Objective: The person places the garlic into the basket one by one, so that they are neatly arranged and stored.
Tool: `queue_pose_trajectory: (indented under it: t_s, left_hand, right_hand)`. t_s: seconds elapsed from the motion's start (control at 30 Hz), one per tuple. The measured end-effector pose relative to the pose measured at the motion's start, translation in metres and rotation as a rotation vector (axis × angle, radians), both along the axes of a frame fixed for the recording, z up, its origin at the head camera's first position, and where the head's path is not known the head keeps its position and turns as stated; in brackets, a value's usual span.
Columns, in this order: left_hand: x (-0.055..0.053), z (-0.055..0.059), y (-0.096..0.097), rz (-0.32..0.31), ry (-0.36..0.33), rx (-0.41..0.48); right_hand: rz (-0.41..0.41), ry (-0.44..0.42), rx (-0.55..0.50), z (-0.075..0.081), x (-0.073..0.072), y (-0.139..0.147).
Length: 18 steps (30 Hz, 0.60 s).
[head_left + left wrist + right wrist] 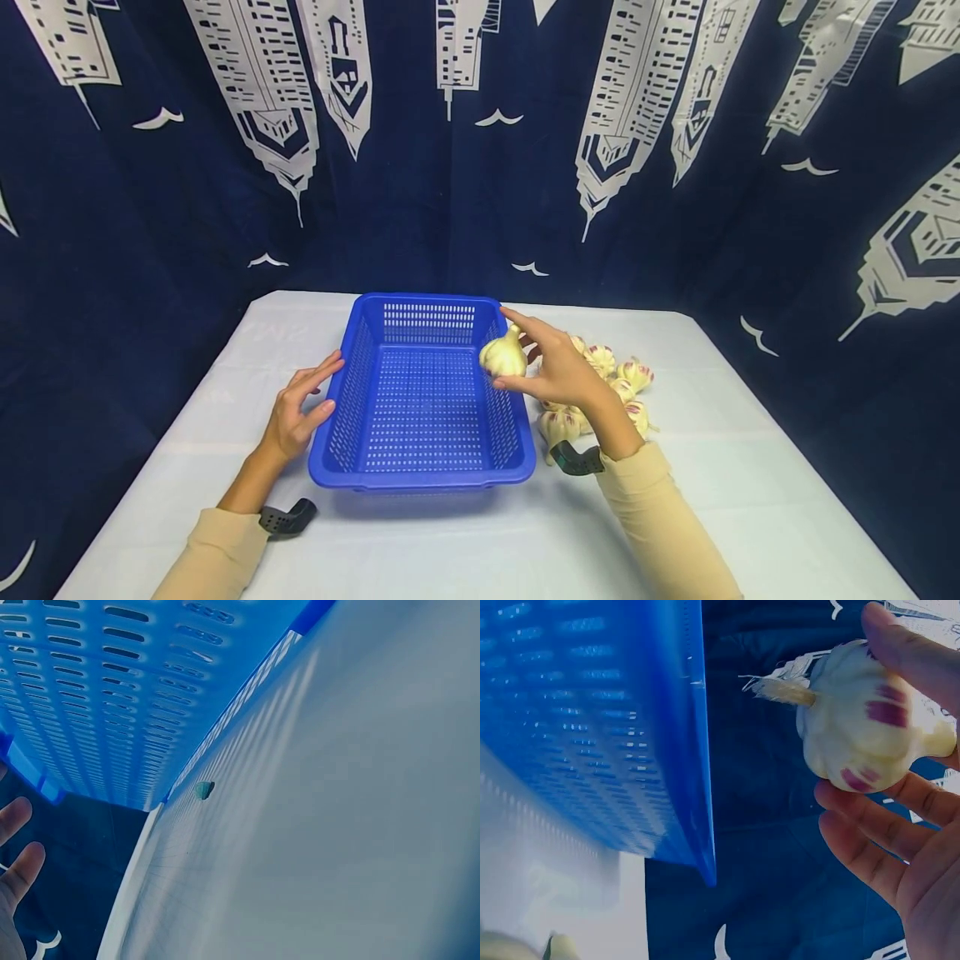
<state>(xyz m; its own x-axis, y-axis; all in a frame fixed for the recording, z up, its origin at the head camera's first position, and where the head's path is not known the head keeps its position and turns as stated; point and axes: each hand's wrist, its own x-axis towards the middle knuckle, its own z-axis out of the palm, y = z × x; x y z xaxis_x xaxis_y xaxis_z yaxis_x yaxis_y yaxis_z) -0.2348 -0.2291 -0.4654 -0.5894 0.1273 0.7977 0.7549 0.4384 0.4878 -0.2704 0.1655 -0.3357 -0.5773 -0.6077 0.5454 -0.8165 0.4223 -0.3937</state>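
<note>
Between the thumb and fingers of my right hand [558, 367] is a pale garlic bulb [502, 357], held over the right rim of a blue plastic basket [423, 408]. Purple patches and a tuft of dry roots show on the bulb [859, 724] in the right wrist view, where it hangs beside the basket's outer wall [592, 712]. At the basket's left rim, my left hand [296, 408] has its fingers stretched out, fingertips right by the edge. Only some fingers [22, 866] of it appear in the left wrist view. The basket's slotted floor is bare.
Several garlic bulbs [558, 425] are heaped right of the basket, partly hidden behind my right hand and wrist. A white cloth [420, 550] covers the table. Behind it hangs a dark blue curtain [420, 208] with white buildings. A small greenish speck [204, 790] shows beside the basket.
</note>
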Motion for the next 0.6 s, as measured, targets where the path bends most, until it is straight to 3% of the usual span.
queue_pose_trajectory:
  t_s: [0.17, 0.4, 0.53, 0.6]
  left_hand:
    - [-0.003, -0.002, 0.0, 0.01, 0.017, 0.01]
    - [-0.001, -0.005, 0.0, 0.032, 0.004, 0.018]
    - [0.001, -0.002, 0.001, 0.01, 0.003, 0.025]
    - [0.007, 0.007, 0.005, -0.002, 0.0, 0.029]
  right_hand:
    - [-0.017, -0.002, 0.028, 0.006, -0.004, -0.011]
    - [-0.009, -0.032, -0.02, 0.011, -0.006, -0.029]
    - [0.026, -0.053, -0.036, 0.018, -0.008, -0.043]
    - [0.036, -0.06, -0.035, 0.021, -0.009, -0.049]
